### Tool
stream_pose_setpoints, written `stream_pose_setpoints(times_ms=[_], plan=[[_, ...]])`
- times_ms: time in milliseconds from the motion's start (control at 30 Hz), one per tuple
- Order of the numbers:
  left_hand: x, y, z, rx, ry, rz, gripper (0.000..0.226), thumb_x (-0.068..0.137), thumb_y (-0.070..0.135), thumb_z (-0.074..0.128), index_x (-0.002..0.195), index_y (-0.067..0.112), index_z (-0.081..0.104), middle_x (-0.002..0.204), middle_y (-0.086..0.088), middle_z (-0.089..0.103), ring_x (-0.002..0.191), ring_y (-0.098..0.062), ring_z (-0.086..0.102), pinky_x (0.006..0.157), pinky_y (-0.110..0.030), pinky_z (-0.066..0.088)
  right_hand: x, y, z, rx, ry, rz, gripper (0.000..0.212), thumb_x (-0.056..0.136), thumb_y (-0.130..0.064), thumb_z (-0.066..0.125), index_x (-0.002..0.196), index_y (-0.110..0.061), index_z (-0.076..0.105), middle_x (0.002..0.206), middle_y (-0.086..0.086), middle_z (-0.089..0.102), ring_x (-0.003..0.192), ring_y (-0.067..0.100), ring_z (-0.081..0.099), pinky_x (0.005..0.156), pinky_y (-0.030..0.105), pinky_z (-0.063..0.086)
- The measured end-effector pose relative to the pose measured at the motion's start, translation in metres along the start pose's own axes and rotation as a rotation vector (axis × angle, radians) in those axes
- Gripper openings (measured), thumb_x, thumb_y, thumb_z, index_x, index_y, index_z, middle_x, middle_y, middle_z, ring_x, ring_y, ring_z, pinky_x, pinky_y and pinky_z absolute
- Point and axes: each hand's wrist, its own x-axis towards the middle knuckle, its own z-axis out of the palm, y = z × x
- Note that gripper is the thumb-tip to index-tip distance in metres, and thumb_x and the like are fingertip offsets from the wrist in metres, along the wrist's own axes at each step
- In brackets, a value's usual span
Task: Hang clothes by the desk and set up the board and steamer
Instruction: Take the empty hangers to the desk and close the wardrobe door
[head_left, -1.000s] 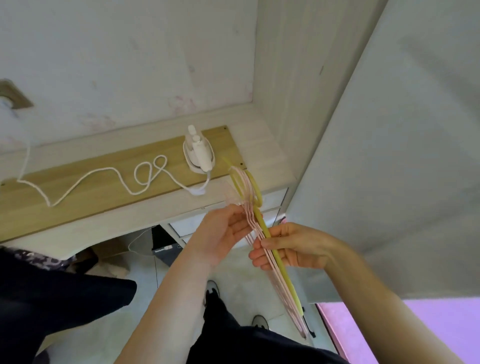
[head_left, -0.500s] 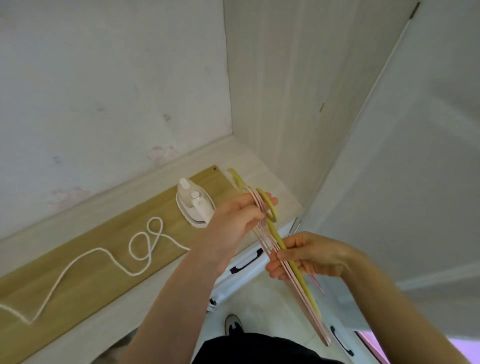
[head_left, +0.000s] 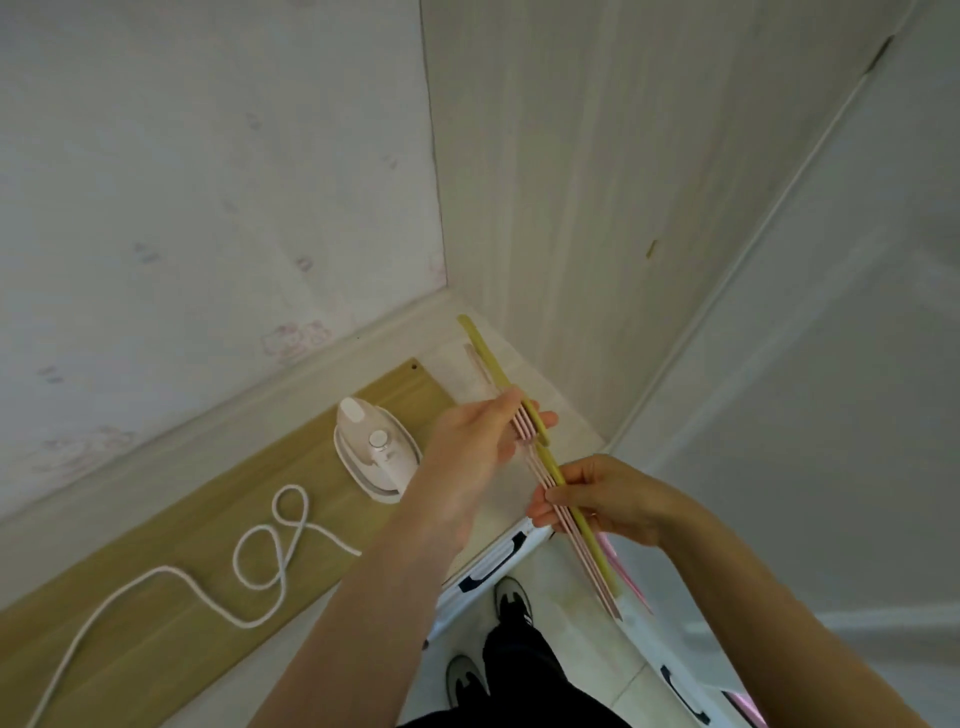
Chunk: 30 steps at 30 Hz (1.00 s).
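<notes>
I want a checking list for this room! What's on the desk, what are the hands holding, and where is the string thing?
Surface: pale desk in the corner, with a wooden board lying flat on it.
Job's things: small white steamer lies on the board's right end; a bundle of hangers, pink ones with one yellow, is held above the desk's right end.
Clutter: nothing seen.
Hands: left hand grips the hangers near their hooks; right hand pinches them lower down.
Cables: white cord loops across the board toward the steamer.
Surroundings: marked white wall behind, tall cupboard side on the right, drawers and shoes below.
</notes>
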Motion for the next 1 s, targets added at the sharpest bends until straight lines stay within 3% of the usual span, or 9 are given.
stream_pose_setpoints(times_ms=[100,200,300,400,600,733,867,1000], plan=[[0.019,-0.003,-0.007,-0.037,0.057,-0.016,0.029,0.101,0.026,0.047,0.097,0.012,0.073,0.098,-0.001,0.076,0.103,-0.014,0.068,0.104,-0.038,0.044,0.023,-0.012,-0.005,-0.103,0.112,-0.036,0.018,0.092,-0.004,0.058,0.104,0.005,0.068,0.099,0.014,0.074,0.091,0.02,0.071,0.076,0.026,0.057],[0.04,-0.005,-0.016,-0.101,0.097,-0.074,0.035,0.1,0.021,0.048,0.081,0.018,0.077,0.102,-0.003,0.075,0.108,-0.016,0.066,0.105,-0.039,0.044,0.048,-0.021,-0.01,-0.282,0.247,-0.073,0.014,0.086,-0.004,0.064,0.094,0.002,0.072,0.09,0.012,0.075,0.08,0.015,0.071,0.076,0.028,0.055],[0.06,-0.012,-0.028,-0.18,0.142,-0.13,0.026,0.101,0.016,0.047,0.093,0.01,0.071,0.099,-0.006,0.075,0.109,-0.017,0.065,0.107,-0.038,0.042,0.077,-0.021,-0.014,-0.428,0.325,-0.055,0.013,0.085,-0.008,0.064,0.09,0.0,0.073,0.084,0.008,0.074,0.062,0.002,0.066,0.058,0.014,0.048],[0.079,-0.02,-0.041,-0.289,0.207,-0.176,0.024,0.101,0.012,0.045,0.097,0.003,0.068,0.096,-0.009,0.075,0.11,-0.021,0.065,0.105,-0.037,0.044,0.105,-0.023,-0.016,-0.571,0.358,-0.046,0.016,0.088,-0.013,0.061,0.085,-0.003,0.074,0.087,0.009,0.074,0.081,0.017,0.069,0.063,0.02,0.048],[0.106,-0.031,-0.057,-0.381,0.275,-0.239,0.026,0.1,0.013,0.048,0.09,0.006,0.07,0.088,-0.006,0.075,0.099,-0.019,0.066,0.097,-0.033,0.047,0.138,-0.027,-0.016,-0.752,0.411,-0.036,0.02,0.089,-0.015,0.055,0.079,-0.002,0.067,0.087,0.016,0.068,0.079,0.03,0.064,0.063,0.029,0.047],[0.122,-0.036,-0.063,-0.464,0.306,-0.28,0.023,0.098,0.013,0.051,0.09,0.004,0.07,0.089,-0.009,0.075,0.098,-0.02,0.066,0.097,-0.034,0.046,0.151,-0.031,-0.017,-0.819,0.429,-0.033,0.019,0.091,-0.017,0.052,0.076,-0.01,0.061,0.084,0.013,0.063,0.078,0.028,0.061,0.063,0.029,0.043],[0.137,-0.041,-0.067,-0.533,0.343,-0.332,0.018,0.097,0.011,0.051,0.095,0.003,0.068,0.095,-0.011,0.072,0.096,-0.02,0.065,0.1,-0.035,0.045,0.165,-0.035,-0.02,-0.898,0.469,-0.005,0.017,0.093,-0.02,0.051,0.085,-0.011,0.063,0.089,0.012,0.063,0.09,0.031,0.063,0.065,0.027,0.039],[0.154,-0.049,-0.07,-0.601,0.395,-0.385,0.016,0.096,0.005,0.05,0.095,0.003,0.065,0.088,-0.011,0.071,0.088,-0.02,0.064,0.096,-0.035,0.046,0.181,-0.032,-0.024,-0.924,0.518,0.006,0.017,0.095,-0.02,0.049,0.085,-0.013,0.06,0.092,0.011,0.065,0.088,0.029,0.063,0.061,0.026,0.035]])
